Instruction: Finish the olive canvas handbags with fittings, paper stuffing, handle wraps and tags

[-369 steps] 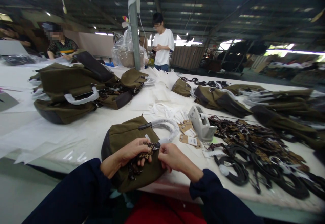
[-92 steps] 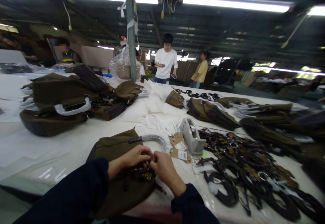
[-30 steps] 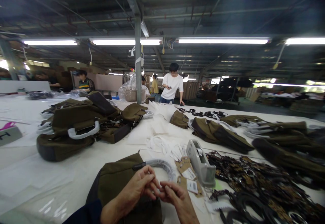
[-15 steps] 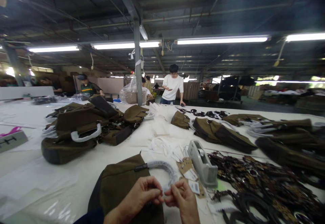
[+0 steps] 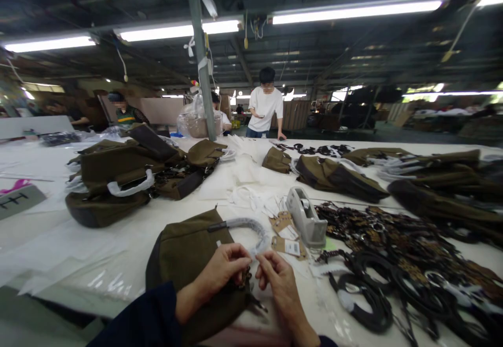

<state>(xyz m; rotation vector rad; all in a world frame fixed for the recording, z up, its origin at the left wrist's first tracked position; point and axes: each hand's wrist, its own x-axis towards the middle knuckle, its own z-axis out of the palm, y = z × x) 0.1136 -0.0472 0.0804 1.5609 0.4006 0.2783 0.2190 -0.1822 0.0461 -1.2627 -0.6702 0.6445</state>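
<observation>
An olive-green handbag (image 5: 183,255) with dark trim lies on the table in front of me. Its curved handle (image 5: 257,227) is wrapped in clear plastic and arches to the right. My left hand (image 5: 226,268) rests over the bag, closed in a pinch on the plastic wrap near the handle's lower end. Close beside it, my right hand (image 5: 277,279) has thumb and fingers pinched at the same end; what they hold is too small to make out. Something dark and patterned dangles below the left fingertips, partly hidden by that hand.
A grey tape dispenser (image 5: 308,221) stands beside brown cardboard tags (image 5: 285,226). Right of it lies a heap of dark patterned straps (image 5: 393,242) and coiled black straps (image 5: 365,300). More olive bags (image 5: 118,174) are piled at left and right. A person in white (image 5: 265,108) stands across the table.
My view has tilted down, so everything sits higher. The fingertips of my two hands have drawn slightly apart at the handle's end, and more of the dark dangling piece shows.
</observation>
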